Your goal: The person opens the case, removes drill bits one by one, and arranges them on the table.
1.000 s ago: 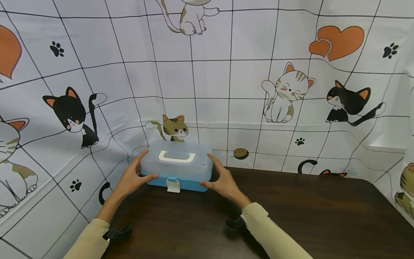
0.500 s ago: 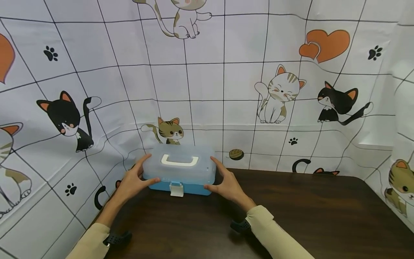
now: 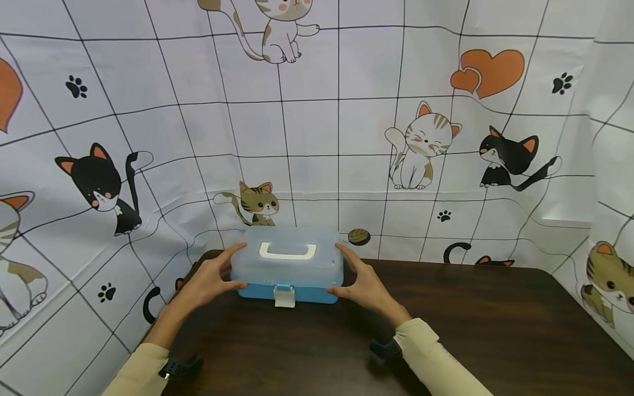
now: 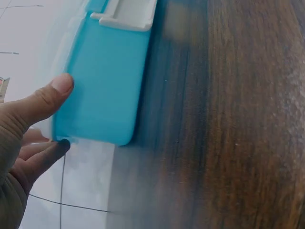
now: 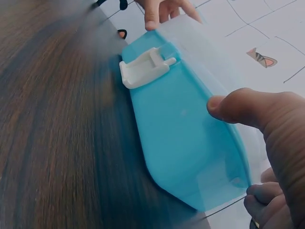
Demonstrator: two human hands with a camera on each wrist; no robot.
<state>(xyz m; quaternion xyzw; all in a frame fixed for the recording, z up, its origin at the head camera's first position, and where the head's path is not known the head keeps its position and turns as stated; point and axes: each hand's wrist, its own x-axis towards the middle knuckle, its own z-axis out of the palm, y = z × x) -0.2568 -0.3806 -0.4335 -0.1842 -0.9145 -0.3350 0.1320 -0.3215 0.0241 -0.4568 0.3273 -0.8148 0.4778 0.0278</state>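
Observation:
A plastic storage box (image 3: 289, 292) with a blue base, a cloudy see-through lid and a white carry handle (image 3: 287, 252) stands on the dark table. A white latch (image 3: 284, 297) sits at the middle of its front. My left hand (image 3: 210, 278) grips the left end, the thumb on the front face in the left wrist view, the fingers round the end. At the other end my right hand (image 3: 369, 286) holds the box the same way; the right wrist view shows its thumb (image 5: 238, 106) on the blue front near the lid's edge. The lid lies down on the base.
The brown wooden table (image 3: 446, 324) spreads in front and to the right. Behind and at both sides hangs a white sheet (image 3: 312, 126) with grid lines and printed cats, close behind the box. Dark straps (image 3: 180, 367) are on both wrists.
The box has slid to the right along the table, with both hands keeping hold of its ends. The head view has turned slightly right and up.

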